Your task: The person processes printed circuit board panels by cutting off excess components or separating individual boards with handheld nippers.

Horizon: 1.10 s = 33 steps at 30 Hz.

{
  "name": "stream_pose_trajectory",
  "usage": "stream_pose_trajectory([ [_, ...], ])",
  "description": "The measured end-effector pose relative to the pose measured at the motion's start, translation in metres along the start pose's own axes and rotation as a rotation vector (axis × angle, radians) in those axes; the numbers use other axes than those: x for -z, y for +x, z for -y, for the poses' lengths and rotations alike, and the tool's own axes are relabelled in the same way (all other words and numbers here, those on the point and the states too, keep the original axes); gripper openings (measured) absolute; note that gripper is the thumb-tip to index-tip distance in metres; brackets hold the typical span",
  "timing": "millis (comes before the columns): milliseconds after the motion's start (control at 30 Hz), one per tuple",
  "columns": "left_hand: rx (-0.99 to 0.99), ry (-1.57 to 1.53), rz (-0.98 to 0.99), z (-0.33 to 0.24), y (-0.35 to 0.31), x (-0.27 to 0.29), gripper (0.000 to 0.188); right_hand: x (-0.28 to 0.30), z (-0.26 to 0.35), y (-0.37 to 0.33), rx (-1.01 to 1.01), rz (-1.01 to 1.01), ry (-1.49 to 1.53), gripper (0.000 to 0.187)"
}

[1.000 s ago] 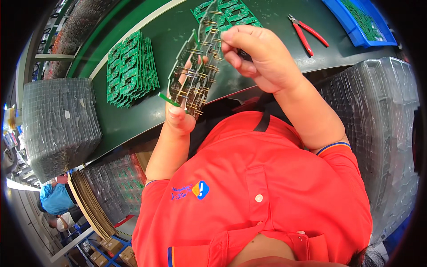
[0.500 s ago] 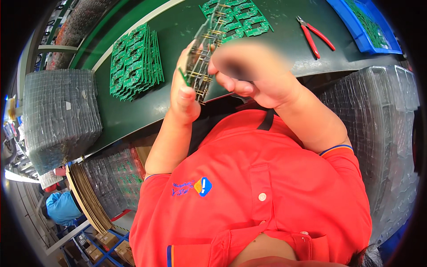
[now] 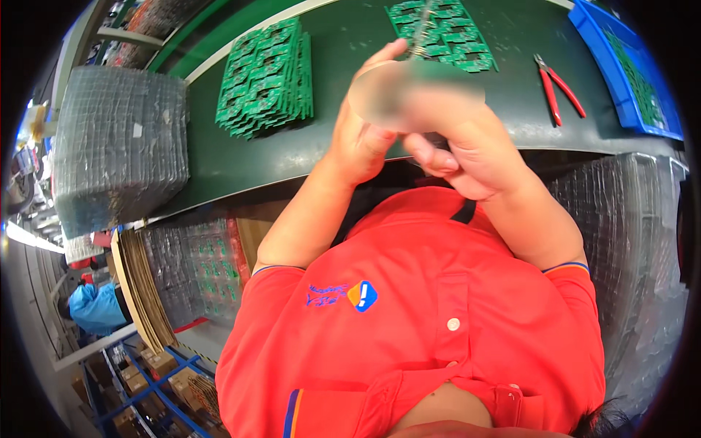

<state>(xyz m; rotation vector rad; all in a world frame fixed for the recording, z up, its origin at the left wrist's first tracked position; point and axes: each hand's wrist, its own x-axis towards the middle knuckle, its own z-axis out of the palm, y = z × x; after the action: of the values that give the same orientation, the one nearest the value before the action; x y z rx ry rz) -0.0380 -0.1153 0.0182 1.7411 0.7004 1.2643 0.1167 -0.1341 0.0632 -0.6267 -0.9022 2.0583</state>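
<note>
Dk green bench [image 3: 336, 73] w/ brd stack [image 3: 266, 77] at L, flat brd [image 3: 467, 47] up top, red pliers [image 3: 550, 91] & blue bin [image 3: 602, 66] at R; clear trays [image 3: 120, 139] by bench's L end. L hand [image 3: 358, 124] holds thin brd [image 3: 423, 33] edge-on, fingers straight; top pokes up over flat brd, rest blurred. R hand [image 3: 471, 146] just beside, fingers curled, tips blurred, can't tell if gripping.
</note>
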Motion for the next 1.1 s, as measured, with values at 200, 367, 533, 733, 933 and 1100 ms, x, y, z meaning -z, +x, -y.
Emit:
stream_pose_trajectory([
  [200,0.049,-0.094,-0.02,0.002,-0.006,0.004,0.088,0.005,0.006,-0.003,0.016,0.032,0.084,0.02],
  [367,0.041,0.029,0.039,0.003,-0.008,0.003,0.089,0.005,0.006,-0.003,0.153,-0.012,-0.105,0.026],
  [533,0.072,-0.031,0.007,0.002,-0.012,-0.002,0.091,0.013,0.005,-0.006,0.149,0.039,0.023,0.022],
  [733,-0.007,0.048,0.098,0.003,-0.009,-0.003,0.089,0.015,0.009,-0.008,0.137,-0.023,0.048,0.022],
  [933,0.051,-0.013,0.028,-0.006,-0.012,-0.008,0.09,0.03,0.013,-0.01,0.131,-0.026,0.139,0.027],
  [1100,-0.03,-0.001,0.085,0.001,-0.007,-0.006,0.097,0.04,0.016,-0.002,0.274,-0.163,-0.059,0.026],
])
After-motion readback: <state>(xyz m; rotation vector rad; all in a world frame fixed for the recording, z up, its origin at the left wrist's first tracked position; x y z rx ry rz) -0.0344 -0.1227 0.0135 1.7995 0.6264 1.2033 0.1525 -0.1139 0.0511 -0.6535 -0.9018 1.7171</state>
